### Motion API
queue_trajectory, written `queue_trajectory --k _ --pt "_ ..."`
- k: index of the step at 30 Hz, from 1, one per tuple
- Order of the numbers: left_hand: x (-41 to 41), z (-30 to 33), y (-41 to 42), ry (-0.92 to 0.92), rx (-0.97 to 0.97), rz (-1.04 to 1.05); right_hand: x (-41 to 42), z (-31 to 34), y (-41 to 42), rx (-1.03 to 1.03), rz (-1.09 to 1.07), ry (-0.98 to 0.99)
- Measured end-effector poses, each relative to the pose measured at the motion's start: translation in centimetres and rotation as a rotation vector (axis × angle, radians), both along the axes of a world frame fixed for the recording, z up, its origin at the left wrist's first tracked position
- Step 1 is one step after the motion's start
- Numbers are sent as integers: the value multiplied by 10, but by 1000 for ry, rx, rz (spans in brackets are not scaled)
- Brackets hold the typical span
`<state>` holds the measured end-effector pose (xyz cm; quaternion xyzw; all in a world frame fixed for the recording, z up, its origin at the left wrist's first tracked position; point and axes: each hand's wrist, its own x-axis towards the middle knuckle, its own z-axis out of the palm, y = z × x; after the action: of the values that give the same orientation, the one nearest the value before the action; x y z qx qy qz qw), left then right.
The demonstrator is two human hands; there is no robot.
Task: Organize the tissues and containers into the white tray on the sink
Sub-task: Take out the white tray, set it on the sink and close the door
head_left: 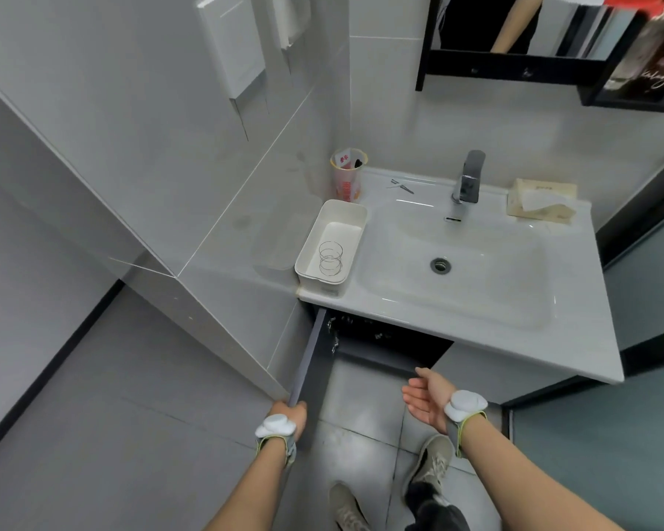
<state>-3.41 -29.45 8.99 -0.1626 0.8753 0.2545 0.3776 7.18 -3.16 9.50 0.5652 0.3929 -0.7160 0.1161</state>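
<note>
The white tray (pixel 315 243) stands on the sink top's left rim, with a thin wire coil (pixel 330 256) lying inside. Behind it, in the corner, is a red and white cup (pixel 347 176) holding small items. A beige tissue pack (pixel 541 201) lies at the sink's back right, one tissue sticking out. My left hand (pixel 290 413) is closed on the edge of the open grey cabinet door (pixel 311 362) under the sink. Palm up and with fingers apart, my right hand (pixel 424 396) hovers in front of the dark cabinet opening, holding nothing.
The white basin (pixel 457 270) has a grey faucet (pixel 468 178) at the back and a small metal tool (pixel 401 185) on the rim. A tiled wall runs along the left, a dark door frame along the right. My shoes (pixel 430 465) stand on the tiled floor.
</note>
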Motion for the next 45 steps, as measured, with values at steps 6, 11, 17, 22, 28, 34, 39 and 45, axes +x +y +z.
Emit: queue_trajectory --k 6,11,17,22,28,34,39,45 --pt "0 0 19 -62 1 50 1 -2 19 -1 14 -8" --pt "-10 -58 26 -118 12 96 -5 -5 45 -5 46 -18" --pt "3 -6 80 -270 105 128 -12 -9 81 -4 99 -21" --pt "4 10 128 -303 202 125 -22 -7 110 -8 183 -5" --pt "-11 2 187 -334 347 196 -30 -3 141 -30 283 58" --pt "-18 -8 228 -267 345 308 -34 2 161 -81 376 137" --pt "-23 -14 242 -305 417 438 -37 4 170 -96 418 163" --pt "-22 -19 258 -298 516 554 -41 8 181 -90 431 176"
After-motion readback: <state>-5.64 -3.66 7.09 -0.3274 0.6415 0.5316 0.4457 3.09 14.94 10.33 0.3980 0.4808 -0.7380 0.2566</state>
